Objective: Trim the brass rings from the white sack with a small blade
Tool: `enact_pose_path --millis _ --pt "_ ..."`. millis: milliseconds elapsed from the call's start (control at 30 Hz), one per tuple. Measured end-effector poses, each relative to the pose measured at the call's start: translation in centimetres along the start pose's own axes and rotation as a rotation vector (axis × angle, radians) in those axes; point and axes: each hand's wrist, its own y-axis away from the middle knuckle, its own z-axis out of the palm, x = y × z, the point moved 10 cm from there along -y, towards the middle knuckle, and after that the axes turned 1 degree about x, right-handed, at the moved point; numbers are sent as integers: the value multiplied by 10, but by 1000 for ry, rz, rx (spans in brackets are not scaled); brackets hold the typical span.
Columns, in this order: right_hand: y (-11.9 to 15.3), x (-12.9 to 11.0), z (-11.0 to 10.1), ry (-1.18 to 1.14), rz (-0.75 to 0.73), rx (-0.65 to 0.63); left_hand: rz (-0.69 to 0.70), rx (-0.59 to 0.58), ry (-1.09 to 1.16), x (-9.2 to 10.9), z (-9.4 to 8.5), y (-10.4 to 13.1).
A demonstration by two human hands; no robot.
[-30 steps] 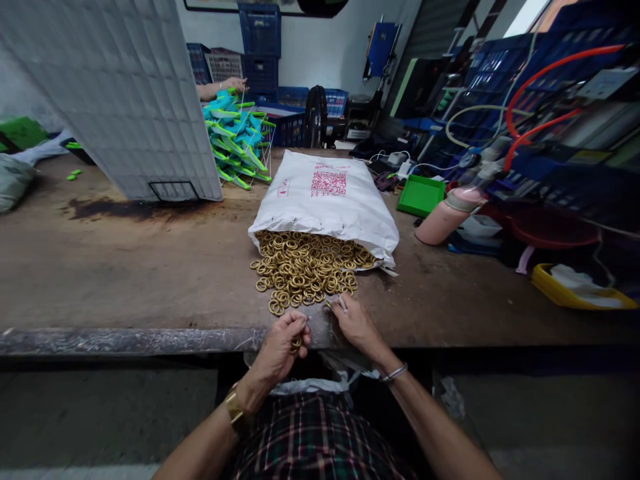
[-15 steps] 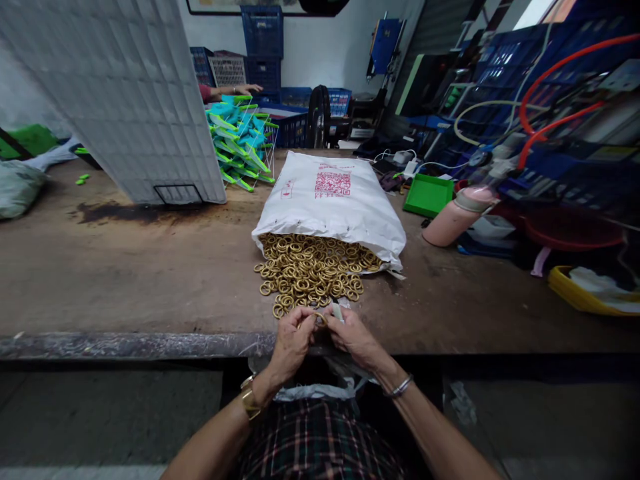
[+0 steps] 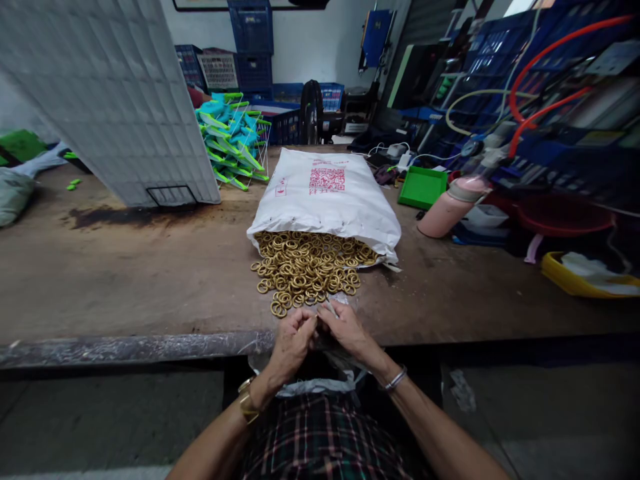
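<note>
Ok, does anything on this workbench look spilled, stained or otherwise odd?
Yes: a dark, ragged stain by the foot of the white panel stands out against the brown tabletop. Brass-coloured rings also spill loose from the white sack's open mouth.

The left hand [image 3: 291,341] pinches a ring [image 3: 301,326], mostly hidden, close beside the fingertips of the right hand [image 3: 350,333], which grips a thin pale tool [image 3: 331,307] that pokes up past its fingers. Just beyond the fingers, loose rings [image 3: 303,267] spill onto the table [image 3: 150,280] from the mouth of a white sack [image 3: 325,200], while a green tray [image 3: 423,188] and pink bottle [image 3: 447,212] sit well to their right. Beyond the fingers to the left stand a tilted panel [image 3: 130,100] and a teal-and-green stack [image 3: 233,143].
</note>
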Motion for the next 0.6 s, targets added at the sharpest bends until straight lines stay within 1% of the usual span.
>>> enact_pose_path --millis 67,167,267,333,400,467,600 --pt "1 -7 -2 32 -22 20 -107 -60 94 -11 6 2" --pt "2 -9 -2 24 -26 9 -154 -99 206 -15 9 5" --pt "4 -5 -10 81 -37 65 -130 -73 253 -12 6 5" --pt "7 -9 -12 198 -103 75 -109 -49 237 -10 4 4" --pt "11 -14 -2 303 -187 -3 -90 -32 182 -7 3 3" --pt "16 -15 8 373 -236 -87 -55 -14 115 -4 1 3" --pt "20 -14 16 476 -261 -113 33 -1 46 2 0 3"
